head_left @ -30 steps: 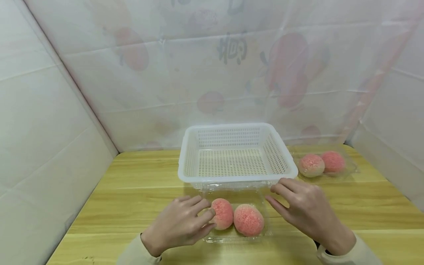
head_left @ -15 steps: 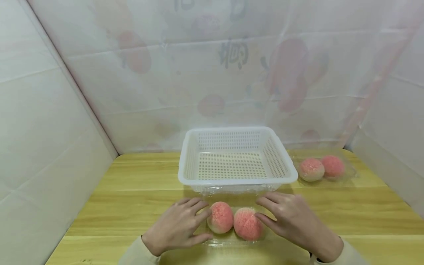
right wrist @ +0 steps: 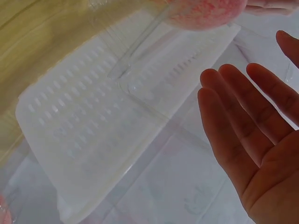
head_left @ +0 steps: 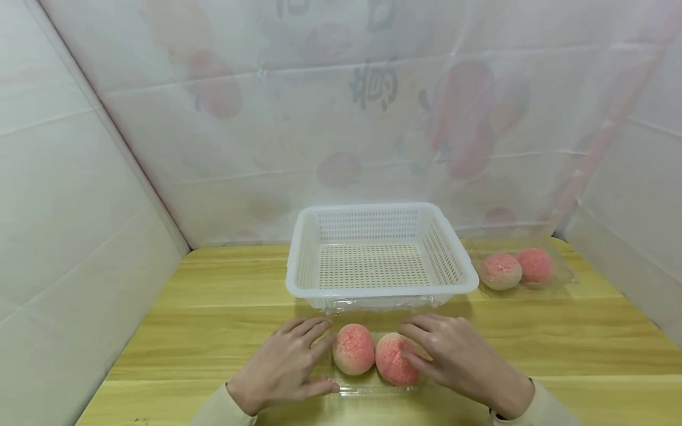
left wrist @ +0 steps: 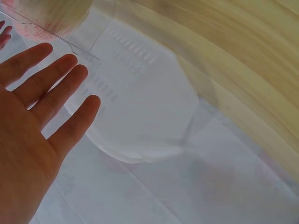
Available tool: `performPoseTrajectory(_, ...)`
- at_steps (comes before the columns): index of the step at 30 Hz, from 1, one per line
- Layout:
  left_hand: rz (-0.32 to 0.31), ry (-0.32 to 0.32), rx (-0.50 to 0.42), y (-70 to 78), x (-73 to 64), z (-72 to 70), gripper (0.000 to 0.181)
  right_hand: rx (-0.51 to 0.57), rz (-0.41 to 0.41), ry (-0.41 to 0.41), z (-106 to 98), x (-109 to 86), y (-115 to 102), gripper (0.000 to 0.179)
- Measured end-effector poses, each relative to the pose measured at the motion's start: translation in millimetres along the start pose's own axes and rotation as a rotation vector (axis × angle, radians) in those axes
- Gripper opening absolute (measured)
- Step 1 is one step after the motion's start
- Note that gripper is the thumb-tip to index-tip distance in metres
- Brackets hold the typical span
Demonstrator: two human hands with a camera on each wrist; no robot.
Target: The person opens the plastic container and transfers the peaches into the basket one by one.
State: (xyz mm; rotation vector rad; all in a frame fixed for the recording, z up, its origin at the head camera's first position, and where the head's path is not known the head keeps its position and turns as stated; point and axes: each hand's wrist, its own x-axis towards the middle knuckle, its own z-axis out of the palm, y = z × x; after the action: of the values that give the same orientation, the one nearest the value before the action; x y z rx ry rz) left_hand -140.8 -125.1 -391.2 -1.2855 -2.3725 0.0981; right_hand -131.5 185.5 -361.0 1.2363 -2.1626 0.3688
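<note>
Two round, peach-like balls, pink with cream patches, sit side by side in a clear plastic box: the left ball [head_left: 354,348] and the right ball [head_left: 391,360]. The clear box [head_left: 367,390] has its lid [head_left: 367,305] folded back toward the basket. My left hand [head_left: 285,368] is at the box's left side, fingers and thumb spread, close to the left ball. Over the right side is my right hand [head_left: 455,358], its fingertips overlapping the right ball in the head view. Both wrist views show fingers [left wrist: 70,95] extended with nothing gripped between them.
A white slotted basket [head_left: 380,291] stands just behind the box, with nothing in it. To its right, a second clear box [head_left: 562,278] holds two similar balls [head_left: 501,271]. Pale printed sheets [head_left: 266,130] wall in the wooden table [head_left: 224,307].
My right hand has moved left and down, from the box's right edge to over the right ball. My left thumb has spread away from the fingers. The balls stay in the box.
</note>
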Motion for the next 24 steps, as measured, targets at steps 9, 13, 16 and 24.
performPoseTrajectory(9,-0.006,0.041,0.003,-1.8,-2.8,0.9,0.069,-0.027,-0.019,-0.110,7.9,-1.6,-0.4,0.039)
performPoseTrajectory(13,-0.024,0.006,0.011,-0.9,-4.7,2.1,0.072,-0.047,-0.002,-0.158,10.6,-2.0,-2.1,0.043)
performPoseTrajectory(16,-0.024,0.011,0.021,-0.3,-5.6,4.0,0.074,-0.056,0.007,-0.181,12.8,-3.1,-2.4,0.044)
performPoseTrajectory(24,-0.043,0.014,0.020,0.6,-5.9,6.6,0.079,-0.062,0.029,-0.246,14.9,-6.9,-3.3,0.050)
